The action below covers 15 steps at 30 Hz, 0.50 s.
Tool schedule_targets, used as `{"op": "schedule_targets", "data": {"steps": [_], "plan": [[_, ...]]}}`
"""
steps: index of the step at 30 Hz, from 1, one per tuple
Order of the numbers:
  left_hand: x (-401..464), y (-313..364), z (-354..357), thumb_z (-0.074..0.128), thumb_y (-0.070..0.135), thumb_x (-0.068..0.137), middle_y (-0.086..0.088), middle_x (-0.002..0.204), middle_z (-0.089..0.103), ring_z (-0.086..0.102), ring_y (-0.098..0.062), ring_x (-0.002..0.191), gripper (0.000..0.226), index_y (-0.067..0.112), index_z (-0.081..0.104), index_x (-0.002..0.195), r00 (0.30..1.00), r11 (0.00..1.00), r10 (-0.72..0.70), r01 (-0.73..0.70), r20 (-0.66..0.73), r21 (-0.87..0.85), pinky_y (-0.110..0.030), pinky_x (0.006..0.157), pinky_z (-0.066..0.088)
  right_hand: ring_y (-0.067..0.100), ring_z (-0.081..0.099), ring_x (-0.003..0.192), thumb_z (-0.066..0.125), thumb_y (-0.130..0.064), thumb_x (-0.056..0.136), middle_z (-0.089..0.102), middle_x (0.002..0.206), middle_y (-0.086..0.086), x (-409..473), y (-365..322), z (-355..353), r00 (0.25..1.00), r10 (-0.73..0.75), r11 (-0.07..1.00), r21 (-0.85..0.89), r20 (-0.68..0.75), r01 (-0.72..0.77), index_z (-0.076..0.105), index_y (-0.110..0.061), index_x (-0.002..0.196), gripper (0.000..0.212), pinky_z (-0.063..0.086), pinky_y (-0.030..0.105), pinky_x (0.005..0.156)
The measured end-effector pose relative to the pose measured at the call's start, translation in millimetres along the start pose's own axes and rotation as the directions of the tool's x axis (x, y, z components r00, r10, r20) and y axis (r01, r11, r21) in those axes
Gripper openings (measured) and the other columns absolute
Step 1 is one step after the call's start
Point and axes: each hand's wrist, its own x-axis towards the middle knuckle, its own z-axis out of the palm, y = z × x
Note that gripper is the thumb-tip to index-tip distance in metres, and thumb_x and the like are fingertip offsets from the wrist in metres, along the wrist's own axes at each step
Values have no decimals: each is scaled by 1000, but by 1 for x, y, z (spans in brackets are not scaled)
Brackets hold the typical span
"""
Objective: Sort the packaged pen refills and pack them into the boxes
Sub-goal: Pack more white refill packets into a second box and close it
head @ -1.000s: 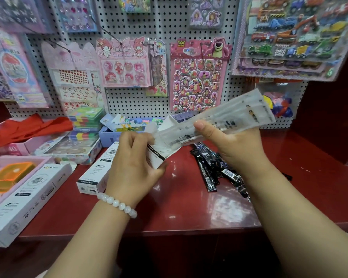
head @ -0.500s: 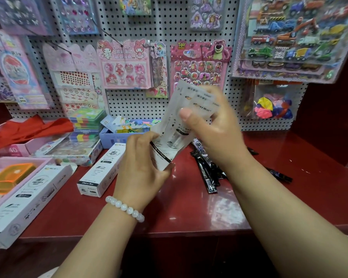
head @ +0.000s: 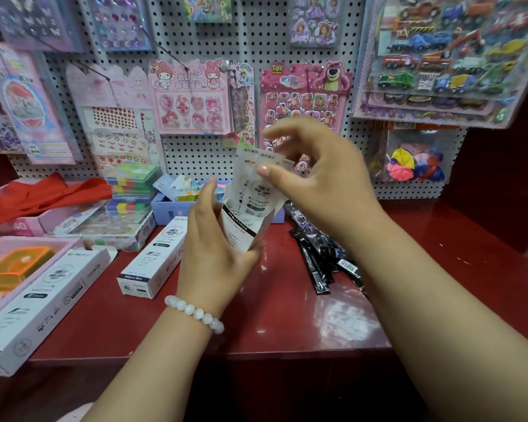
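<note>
At centre, the left hand grips an upright box; the right hand, at two o'clock, seemingly pinches the refill packets half inside. Push them straight down, keeping edges aligned.

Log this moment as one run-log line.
step: packing refills | left hand: holds open box upright | right hand: pinches clear refill packs, partly in box | black packs: on table

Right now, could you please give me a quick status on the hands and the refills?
Left hand grips open white box. Right hand pinches clear refill packets, half inside. Black packets wait on counter, nothing blocking.
</note>
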Motion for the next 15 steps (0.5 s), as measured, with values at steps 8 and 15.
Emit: {"op": "schedule_targets", "data": {"steps": [8, 15], "plan": [[1, 0, 3, 82, 17, 60, 8, 109, 63, 62, -17, 99, 93, 17, 34, 139, 993, 993, -114, 114, 32, -25, -11, 69, 32, 13, 47, 86, 74, -24, 73, 46, 66, -15, 2, 2, 12, 972, -7, 945, -316, 235, 83, 69, -23, 83, 12, 37, 30, 74], [2, 2, 1, 82, 23, 60, 5, 116, 64, 62, -15, 101, 87, 21, 38, 135, 990, 989, -140, 141, 35, -44, -12, 73, 36, 12, 44, 79, 76, -34, 74, 56, 83, -7, 14, 4, 10, 982, -40, 962, -258, 186, 89, 63, -21, 105, 36, 34, 29, 70]]}}
